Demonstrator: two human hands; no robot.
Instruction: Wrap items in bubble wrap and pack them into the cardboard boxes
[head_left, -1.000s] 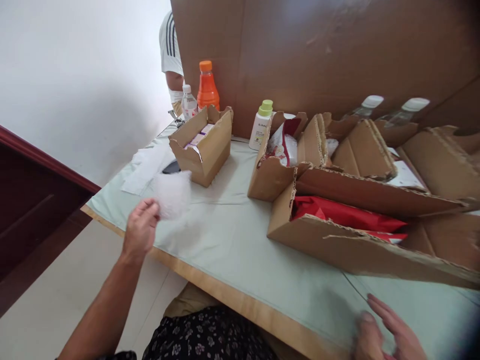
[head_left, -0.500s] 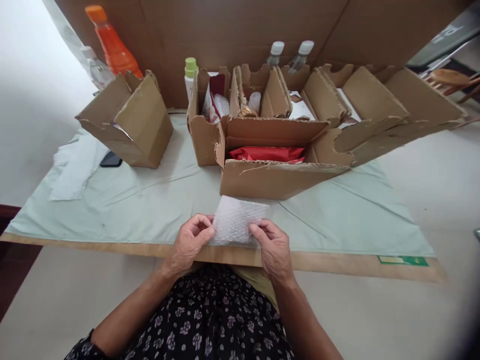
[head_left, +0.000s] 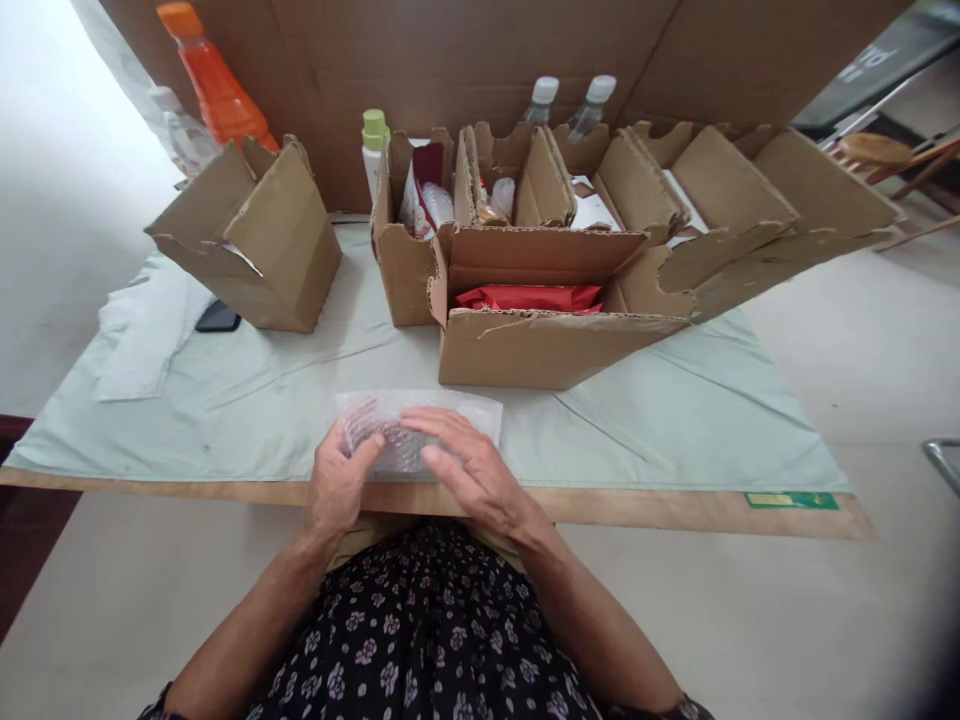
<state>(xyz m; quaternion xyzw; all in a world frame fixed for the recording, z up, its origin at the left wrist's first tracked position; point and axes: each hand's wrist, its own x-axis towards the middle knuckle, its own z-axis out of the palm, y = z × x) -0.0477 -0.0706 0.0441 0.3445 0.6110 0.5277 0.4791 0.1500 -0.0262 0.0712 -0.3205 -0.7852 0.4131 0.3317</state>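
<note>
A clear piece of bubble wrap (head_left: 409, 455), wider than it is deep, is at the table's front edge. My left hand (head_left: 341, 480) grips its left end, thumb on top, with the fingers showing blurrily through the plastic. Whether those fingers are under the wrap or inside a bag I cannot tell. Over the wrap's middle and right part lies my right hand (head_left: 472, 465), open, its fingers stretched to the left and the thumb apart. Just behind the wrap stands a long cardboard box (head_left: 562, 350) with a red packet (head_left: 529, 298) inside.
Several cardboard bins (head_left: 517, 180) stand in a row at the back, holding packets. Another box (head_left: 289, 250) stands at the left, near white sheets (head_left: 139, 340) and a dark phone-like object (head_left: 217, 317). Bottles, including an orange one (head_left: 214, 85), stand behind. A green cloth (head_left: 675, 420) covers the table.
The bubble wrap now lies wider and further left. My left hand has shifted left with it. My right hand has let go of the right edge and moved left over the wrap.
</note>
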